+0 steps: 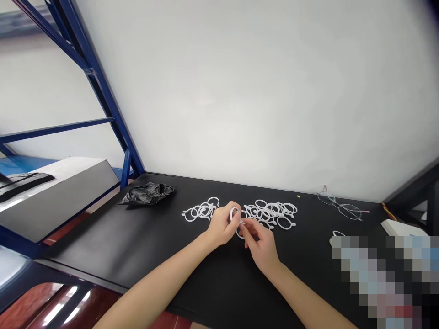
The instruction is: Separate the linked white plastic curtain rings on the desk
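Over the middle of the black table, my left hand (223, 225) is closed on a white ring (232, 211) that stands up between thumb and fingers. My right hand (259, 240) touches it from the right, its thumb and fingers pinched on a second white ring (239, 234) that hangs just below. How the two rings meet is hidden by the fingertips. Behind my left hand lies a loose pile of white rings (202, 211), each with a small tab. A larger pile of similar rings (270, 212) spreads behind my right hand.
A crumpled black plastic bag (148, 193) lies at the table's back left. Eyeglasses (348, 210) rest at the back right, near a white box (403, 227). Blue metal framing (103, 91) rises on the left, a white wall (257, 91) behind. A blurred patch covers the lower right.
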Action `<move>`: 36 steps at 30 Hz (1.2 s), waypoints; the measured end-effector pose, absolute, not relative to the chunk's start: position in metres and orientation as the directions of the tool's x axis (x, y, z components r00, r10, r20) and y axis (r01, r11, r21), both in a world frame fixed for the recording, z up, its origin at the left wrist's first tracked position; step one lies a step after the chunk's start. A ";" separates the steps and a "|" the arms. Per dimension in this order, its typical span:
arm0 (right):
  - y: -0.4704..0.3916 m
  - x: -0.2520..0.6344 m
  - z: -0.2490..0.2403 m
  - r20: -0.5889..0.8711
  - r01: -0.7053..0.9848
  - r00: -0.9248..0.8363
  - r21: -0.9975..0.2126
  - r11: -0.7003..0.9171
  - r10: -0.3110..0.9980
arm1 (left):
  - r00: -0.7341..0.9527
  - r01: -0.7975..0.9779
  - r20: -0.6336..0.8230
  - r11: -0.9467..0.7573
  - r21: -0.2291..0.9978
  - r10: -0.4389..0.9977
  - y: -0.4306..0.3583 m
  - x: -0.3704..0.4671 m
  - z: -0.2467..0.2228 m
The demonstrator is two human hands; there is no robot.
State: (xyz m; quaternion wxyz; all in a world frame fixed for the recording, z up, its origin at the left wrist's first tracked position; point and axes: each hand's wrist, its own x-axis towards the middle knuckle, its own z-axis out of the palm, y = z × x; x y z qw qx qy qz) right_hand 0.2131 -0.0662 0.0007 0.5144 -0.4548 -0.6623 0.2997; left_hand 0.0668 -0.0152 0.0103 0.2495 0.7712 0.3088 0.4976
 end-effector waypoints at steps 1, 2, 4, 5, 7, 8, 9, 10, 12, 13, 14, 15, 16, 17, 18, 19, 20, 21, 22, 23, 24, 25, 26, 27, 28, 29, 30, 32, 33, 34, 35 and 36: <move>-0.067 0.213 0.001 0.402 0.283 -0.057 -0.871 0.401 0.914 | 0.309 0.224 0.607 -0.676 0.702 0.732 -0.015 0.067 0.011; -0.067 0.213 0.001 0.394 0.270 -0.054 -0.879 0.393 0.918 | 0.305 0.219 0.598 -0.666 0.714 0.741 -0.015 0.068 0.012; -0.067 0.213 0.001 0.381 0.243 -0.047 -0.892 0.381 0.923 | 0.296 0.202 0.571 -0.634 0.746 0.766 -0.016 0.069 0.014; -0.068 0.212 0.001 0.381 0.232 -0.043 -0.896 0.380 0.924 | 0.293 0.188 0.550 -0.612 0.768 0.782 -0.016 0.069 0.016; -0.068 0.212 0.002 0.386 0.213 -0.038 -0.898 0.385 0.922 | 0.285 0.155 0.500 -0.554 0.818 0.818 -0.018 0.071 0.019; -0.068 0.212 0.002 0.390 0.206 -0.031 -0.898 0.388 0.920 | 0.288 0.137 0.470 -0.521 0.842 0.835 -0.018 0.072 0.021; -0.068 0.212 0.002 0.394 0.201 -0.025 -0.898 0.390 0.919 | 0.294 0.117 0.439 -0.488 0.865 0.849 -0.019 0.072 0.022; -0.067 0.212 0.002 0.396 0.197 -0.015 -0.899 0.391 0.918 | 0.310 0.096 0.409 -0.456 0.885 0.858 -0.020 0.073 0.023; -0.067 0.212 0.002 0.398 0.192 0.000 -0.900 0.390 0.917 | 0.353 0.060 0.354 -0.398 0.915 0.866 -0.020 0.074 0.024; -0.067 0.212 0.001 0.399 0.191 0.004 -0.900 0.391 0.917 | 0.375 0.051 0.331 -0.376 0.925 0.866 -0.021 0.074 0.023; -0.067 0.212 0.001 0.401 0.189 0.001 -0.900 0.393 0.916 | 0.391 0.051 0.315 -0.362 0.931 0.865 -0.021 0.074 0.023; -0.066 0.213 0.001 0.400 0.192 -0.002 -0.899 0.393 0.916 | 0.402 0.060 0.307 -0.360 0.931 0.863 -0.022 0.074 0.022; -0.066 0.213 0.000 0.401 0.199 -0.001 -0.898 0.393 0.916 | 0.402 0.073 0.314 -0.372 0.925 0.860 -0.022 0.073 0.021; -0.066 0.213 0.000 0.397 0.206 -0.011 -0.897 0.391 0.918 | 0.408 0.096 0.319 -0.387 0.917 0.856 -0.022 0.073 0.021; -0.066 0.213 0.000 0.392 0.215 -0.017 -0.897 0.386 0.920 | 0.407 0.119 0.326 -0.403 0.907 0.854 -0.023 0.072 0.020; -0.066 0.213 0.000 0.389 0.228 -0.018 -0.896 0.382 0.921 | 0.413 0.137 0.329 -0.415 0.899 0.849 -0.023 0.072 0.020; -0.066 0.213 0.001 0.390 0.241 -0.024 -0.892 0.384 0.921 | 0.415 0.148 0.337 -0.428 0.892 0.845 -0.024 0.072 0.019; -0.066 0.213 0.002 0.390 0.258 -0.031 -0.886 0.384 0.920 | 0.414 0.156 0.339 -0.433 0.887 0.844 -0.024 0.072 0.019; -0.067 0.213 0.002 0.400 0.270 -0.028 -0.879 0.392 0.916 | 0.411 0.160 0.338 -0.432 0.887 0.847 -0.025 0.072 0.019; -0.067 0.213 0.003 0.405 0.285 -0.023 -0.874 0.394 0.914 | 0.410 0.160 0.339 -0.433 0.887 0.846 -0.025 0.072 0.019; -0.068 0.212 0.004 0.410 0.304 -0.025 -0.866 0.398 0.912 | 0.407 0.158 0.346 -0.438 0.885 0.846 -0.026 0.073 0.019; -0.068 0.212 0.004 0.420 0.328 -0.034 -0.853 0.407 0.907 | 0.408 0.159 0.351 -0.444 0.882 0.843 -0.027 0.073 0.020; -0.068 0.212 0.005 0.432 0.355 -0.046 -0.836 0.419 0.901 | 0.410 0.161 0.357 -0.451 0.878 0.839 -0.027 0.073 0.020; -0.068 0.212 0.005 0.444 0.377 -0.057 -0.820 0.431 0.894 | 0.410 0.164 0.364 -0.461 0.872 0.836 -0.028 0.073 0.021; -0.068 0.212 0.005 0.455 0.396 -0.064 -0.806 0.441 0.888 | 0.412 0.171 0.371 -0.471 0.865 0.832 -0.029 0.073 0.021; -0.068 0.212 0.004 0.463 0.413 -0.067 -0.794 0.447 0.884 | 0.418 0.182 0.381 -0.487 0.854 0.825 -0.029 0.072 0.022; -0.068 0.212 0.004 0.470 0.426 -0.068 -0.784 0.452 0.880 | 0.431 0.193 0.397 -0.513 0.836 0.810 -0.030 0.072 0.022; -0.068 0.213 0.002 0.481 0.450 -0.069 -0.767 0.458 0.874 | 0.445 0.222 0.443 -0.575 0.787 0.778 -0.030 0.071 0.021; -0.069 0.213 0.002 0.486 0.459 -0.069 -0.760 0.461 0.871 | 0.446 0.237 0.472 -0.609 0.757 0.761 -0.030 0.071 0.020; -0.069 0.213 0.001 0.492 0.467 -0.070 -0.753 0.464 0.868 | 0.442 0.250 0.504 -0.641 0.726 0.743 -0.030 0.070 0.020; -0.069 0.213 0.001 0.497 0.473 -0.074 -0.746 0.469 0.865 | 0.437 0.258 0.533 -0.669 0.697 0.724 -0.030 0.069 0.019; -0.069 0.213 0.001 0.503 0.476 -0.080 -0.739 0.477 0.860 | 0.433 0.258 0.562 -0.694 0.672 0.705 -0.030 0.069 0.018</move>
